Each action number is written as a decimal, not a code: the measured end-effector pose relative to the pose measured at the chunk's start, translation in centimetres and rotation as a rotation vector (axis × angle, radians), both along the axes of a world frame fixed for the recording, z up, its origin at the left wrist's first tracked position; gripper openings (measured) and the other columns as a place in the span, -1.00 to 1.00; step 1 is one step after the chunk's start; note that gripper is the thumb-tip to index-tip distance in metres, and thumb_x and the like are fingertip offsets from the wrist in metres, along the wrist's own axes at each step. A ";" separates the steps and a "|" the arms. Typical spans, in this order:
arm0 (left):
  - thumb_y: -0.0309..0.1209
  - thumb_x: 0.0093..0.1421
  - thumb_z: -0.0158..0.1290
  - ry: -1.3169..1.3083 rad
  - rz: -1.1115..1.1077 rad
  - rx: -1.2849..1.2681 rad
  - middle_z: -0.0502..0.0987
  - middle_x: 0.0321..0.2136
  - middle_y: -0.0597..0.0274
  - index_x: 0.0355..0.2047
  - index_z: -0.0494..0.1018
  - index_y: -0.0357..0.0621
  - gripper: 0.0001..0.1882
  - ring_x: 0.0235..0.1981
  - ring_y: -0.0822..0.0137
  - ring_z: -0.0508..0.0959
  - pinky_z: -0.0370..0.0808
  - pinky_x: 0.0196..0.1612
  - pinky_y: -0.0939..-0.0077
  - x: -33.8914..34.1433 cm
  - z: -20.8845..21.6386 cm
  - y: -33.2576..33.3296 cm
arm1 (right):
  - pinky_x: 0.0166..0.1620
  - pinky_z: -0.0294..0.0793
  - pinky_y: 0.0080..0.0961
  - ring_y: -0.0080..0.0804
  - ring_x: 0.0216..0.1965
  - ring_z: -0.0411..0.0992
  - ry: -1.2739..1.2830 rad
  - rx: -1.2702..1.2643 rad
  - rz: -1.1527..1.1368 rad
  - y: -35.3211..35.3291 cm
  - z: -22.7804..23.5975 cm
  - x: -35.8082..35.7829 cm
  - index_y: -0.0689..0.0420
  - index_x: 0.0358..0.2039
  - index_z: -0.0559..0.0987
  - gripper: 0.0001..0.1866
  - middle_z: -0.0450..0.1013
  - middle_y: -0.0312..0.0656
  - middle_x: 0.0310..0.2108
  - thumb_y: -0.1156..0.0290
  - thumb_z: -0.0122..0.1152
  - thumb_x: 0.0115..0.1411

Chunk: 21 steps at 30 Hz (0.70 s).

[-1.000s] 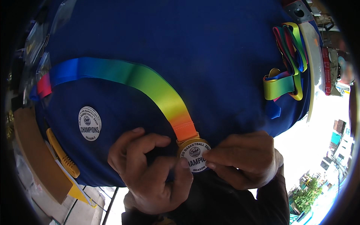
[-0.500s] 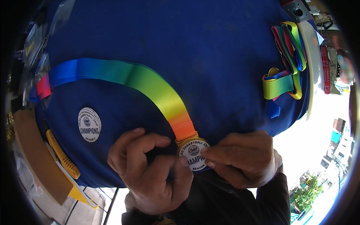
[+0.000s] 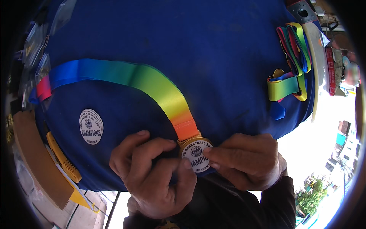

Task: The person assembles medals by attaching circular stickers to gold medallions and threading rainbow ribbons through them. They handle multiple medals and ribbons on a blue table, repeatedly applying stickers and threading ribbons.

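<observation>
A gold medal lies near the front edge of the blue cloth, hung on a rainbow ribbon that curves away to the far left. Over its face is a round white printed sticker, with the gold rim showing mostly along the top. My left hand holds the medal's left side, its thumb on the sticker's edge and its forefinger near the ribbon loop. From the right, my right hand pinches the sticker's right edge between thumb and forefinger. More round white stickers lie stacked at the left.
A yellow cutter rests by a brown board at the left edge. Bundled rainbow ribbons with another gold medal lie at the right. Clear plastic sleeves line the far left. A dark box-like object stands at the far right.
The medal and sticker have shifted very slightly upward between my fingers. Both hands keep nearly the same place and grip.
</observation>
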<state>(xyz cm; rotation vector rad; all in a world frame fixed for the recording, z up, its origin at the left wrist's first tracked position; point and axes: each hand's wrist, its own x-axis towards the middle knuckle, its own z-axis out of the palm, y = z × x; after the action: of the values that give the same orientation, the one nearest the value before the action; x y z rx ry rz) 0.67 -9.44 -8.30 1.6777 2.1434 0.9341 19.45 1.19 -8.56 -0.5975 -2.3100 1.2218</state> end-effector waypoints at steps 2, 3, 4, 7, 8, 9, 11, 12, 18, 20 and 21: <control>-0.33 0.05 0.26 0.033 -0.032 -0.026 0.60 -0.27 0.16 -0.62 0.51 -0.17 -0.77 0.05 -0.05 0.44 0.33 0.09 0.08 -0.1 0.2 0.0 | -0.62 0.46 -0.49 -0.35 -0.57 0.53 -0.004 -0.006 -0.008 0.0 0.1 0.0 0.32 -0.08 0.65 -0.58 0.51 -0.17 -0.44 0.70 0.41 -0.04; -0.33 0.11 0.25 0.044 -0.045 -0.039 0.59 -0.26 0.10 -0.62 0.47 -0.21 -0.72 0.06 -0.09 0.45 0.37 0.09 0.03 -0.1 0.4 -0.1 | -0.61 0.47 -0.49 -0.35 -0.57 0.53 -0.007 -0.004 -0.009 0.0 0.2 -0.1 0.32 -0.08 0.65 -0.58 0.51 -0.17 -0.44 0.71 0.41 -0.04; -0.33 0.11 0.25 0.043 -0.047 -0.041 0.59 -0.26 0.11 -0.62 0.48 -0.21 -0.73 0.05 -0.09 0.45 0.37 0.09 0.03 -0.1 0.4 -0.1 | -0.61 0.47 -0.50 -0.35 -0.57 0.54 -0.009 -0.002 -0.011 0.0 0.2 -0.1 0.32 -0.08 0.65 -0.58 0.51 -0.16 -0.43 0.71 0.41 -0.03; -0.35 0.10 0.26 0.038 -0.048 -0.044 0.59 -0.27 0.12 -0.61 0.49 -0.20 -0.76 0.04 -0.09 0.46 0.37 0.09 0.04 -0.1 0.6 -0.1 | -0.60 0.48 -0.50 -0.35 -0.56 0.54 -0.008 0.004 -0.020 0.0 0.3 -0.1 0.32 -0.08 0.65 -0.58 0.52 -0.15 -0.42 0.71 0.40 -0.03; -0.36 0.09 0.26 0.037 -0.046 -0.045 0.59 -0.28 0.13 -0.60 0.50 -0.20 -0.76 0.04 -0.09 0.46 0.38 0.09 0.04 -0.1 0.6 -0.1 | -0.60 0.48 -0.50 -0.35 -0.55 0.54 -0.007 -0.001 -0.026 0.0 0.3 -0.2 0.32 -0.08 0.65 -0.58 0.52 -0.15 -0.42 0.72 0.40 -0.03; -0.36 0.09 0.26 0.024 -0.036 -0.049 0.60 -0.28 0.14 -0.60 0.51 -0.19 -0.77 0.03 -0.09 0.46 0.38 0.09 0.04 -0.1 0.6 -0.1 | -0.60 0.49 -0.49 -0.35 -0.55 0.55 0.000 0.004 -0.026 0.0 0.3 -0.2 0.32 -0.08 0.65 -0.58 0.52 -0.14 -0.41 0.72 0.40 -0.03; -0.37 0.09 0.26 0.018 -0.044 -0.041 0.60 -0.30 0.17 -0.60 0.51 -0.19 -0.78 0.02 -0.08 0.47 0.38 0.08 0.05 -0.1 0.6 -0.1 | -0.59 0.49 -0.49 -0.33 -0.54 0.55 0.018 -0.006 -0.037 -0.1 0.3 -0.2 0.32 -0.08 0.65 -0.59 0.52 -0.13 -0.40 0.72 0.39 -0.02; -0.37 0.09 0.25 0.008 -0.045 -0.039 0.60 -0.31 0.18 -0.59 0.52 -0.19 -0.79 0.02 -0.08 0.47 0.39 0.07 0.06 -0.1 0.6 -0.1 | -0.59 0.49 -0.48 -0.33 -0.54 0.55 0.011 -0.005 -0.035 -0.1 0.4 -0.2 0.32 -0.08 0.65 -0.59 0.52 -0.12 -0.40 0.72 0.39 -0.02; -0.39 0.07 0.24 0.019 -0.031 -0.035 0.59 -0.35 0.21 -0.59 0.52 -0.16 -0.83 0.00 -0.05 0.47 0.39 0.05 0.08 0.0 0.5 0.0 | -0.59 0.50 -0.47 -0.30 -0.53 0.56 -0.016 -0.012 -0.034 -0.1 0.5 -0.2 0.33 -0.08 0.65 -0.59 0.53 -0.10 -0.38 0.72 0.38 -0.01; -0.41 0.05 0.24 0.030 -0.033 -0.029 0.59 -0.35 0.22 -0.59 0.52 -0.15 -0.84 0.00 -0.04 0.47 0.39 0.05 0.08 0.1 0.5 0.1 | -0.59 0.50 -0.47 -0.30 -0.53 0.56 -0.018 -0.021 -0.034 -0.1 0.5 -0.2 0.33 -0.08 0.65 -0.60 0.53 -0.10 -0.37 0.72 0.38 -0.01; -0.41 0.05 0.24 0.032 -0.033 -0.029 0.58 -0.36 0.22 -0.59 0.52 -0.14 -0.85 -0.01 -0.04 0.47 0.40 0.05 0.09 0.1 0.5 0.1 | -0.59 0.50 -0.47 -0.30 -0.53 0.56 -0.019 -0.010 -0.031 -0.1 0.5 -0.2 0.33 -0.08 0.65 -0.60 0.53 -0.10 -0.37 0.72 0.38 0.00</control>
<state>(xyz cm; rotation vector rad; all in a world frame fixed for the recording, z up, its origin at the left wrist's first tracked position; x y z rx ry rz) 0.75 -9.32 -7.77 1.7196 2.1323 0.8692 19.25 1.06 -8.02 -0.6490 -2.3024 1.2188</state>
